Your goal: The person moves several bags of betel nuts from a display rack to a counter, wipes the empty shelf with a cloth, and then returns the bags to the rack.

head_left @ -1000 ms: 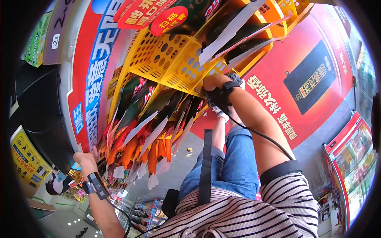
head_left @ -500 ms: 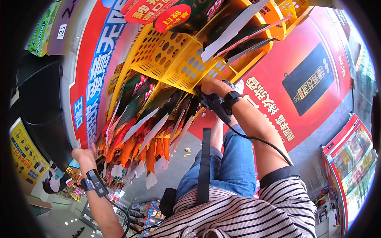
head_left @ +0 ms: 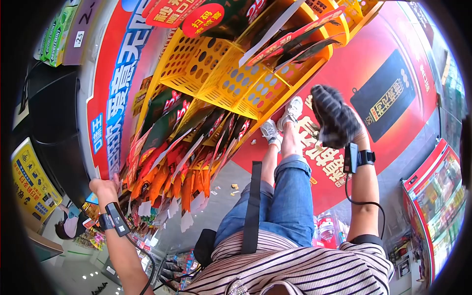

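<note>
My right hand [head_left: 358,124] is raised over the red floor mat [head_left: 322,184], closed around a crumpled dark cloth [head_left: 333,115], smeared by motion; the cloth hides most of my fingers. At the lower end of the red-and-white sign panel [head_left: 115,113], my left hand [head_left: 104,188] touches the panel's edge, its fingers mostly out of sight. Between my hands stands a yellow perforated rack [head_left: 211,69] with bare compartments in its middle. Dark and orange hanging packets [head_left: 172,162] fill its near rows. More packets [head_left: 295,42] stand in its far rows.
Green gum packs [head_left: 56,39] lie at the upper left, above a black surface [head_left: 54,113] and a yellow sign [head_left: 32,182]. A red-framed display case [head_left: 432,196] stands at the right. Bottles [head_left: 325,228] are beside my legs. Small scraps [head_left: 234,187] lie on the grey floor.
My right hand has moved away from the rack's edge to the right, taking the dark cloth over the floor mat. My left hand has stayed at the panel's edge.
</note>
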Action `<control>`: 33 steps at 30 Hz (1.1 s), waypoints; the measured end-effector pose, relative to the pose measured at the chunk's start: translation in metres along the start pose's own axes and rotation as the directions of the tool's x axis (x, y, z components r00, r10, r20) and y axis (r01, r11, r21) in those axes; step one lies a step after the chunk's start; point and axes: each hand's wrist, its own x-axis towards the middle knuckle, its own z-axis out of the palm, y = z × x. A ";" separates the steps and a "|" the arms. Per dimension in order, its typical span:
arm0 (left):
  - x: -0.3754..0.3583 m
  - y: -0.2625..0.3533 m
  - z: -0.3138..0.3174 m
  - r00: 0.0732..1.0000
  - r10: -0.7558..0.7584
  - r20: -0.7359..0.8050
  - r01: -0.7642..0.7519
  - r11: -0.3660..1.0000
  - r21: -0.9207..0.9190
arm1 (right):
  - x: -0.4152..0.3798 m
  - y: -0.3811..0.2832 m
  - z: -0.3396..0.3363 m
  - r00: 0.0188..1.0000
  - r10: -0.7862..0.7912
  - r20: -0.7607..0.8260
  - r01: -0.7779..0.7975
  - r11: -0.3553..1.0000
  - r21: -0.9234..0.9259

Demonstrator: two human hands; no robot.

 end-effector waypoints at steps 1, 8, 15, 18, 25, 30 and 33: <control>0.000 0.000 0.001 1.000 0.000 0.006 0.000 1.000 -0.002 | -0.008 0.028 -0.015 0.995 0.094 -0.020 -0.096 0.974 -0.204; -0.007 0.000 0.000 0.999 0.025 0.027 -0.025 1.000 0.002 | -0.042 0.072 0.005 0.881 0.469 -0.061 -0.223 0.526 0.821; -0.010 -0.002 -0.001 0.995 0.063 0.082 -0.060 0.998 -0.031 | 0.012 0.045 0.032 0.944 0.085 -0.320 -0.056 0.994 0.097; 0.006 -0.002 -0.002 0.993 0.072 0.098 -0.069 0.997 -0.033 | 0.057 0.038 0.049 0.877 -0.215 -0.430 0.057 0.935 -0.351; -0.009 0.000 0.001 0.999 0.035 0.007 -0.035 0.998 -0.048 | 0.099 0.030 0.088 0.906 -0.006 -0.423 -0.262 0.778 -0.571; 0.037 0.001 0.004 0.994 -0.081 -0.070 0.074 0.993 -0.092 | 0.040 0.015 0.048 0.988 0.136 0.076 -0.128 0.986 -0.105; 0.015 -0.002 0.000 0.999 0.040 0.016 -0.038 0.993 -0.115 | 0.023 0.027 0.044 0.938 0.323 0.127 -0.345 0.904 0.252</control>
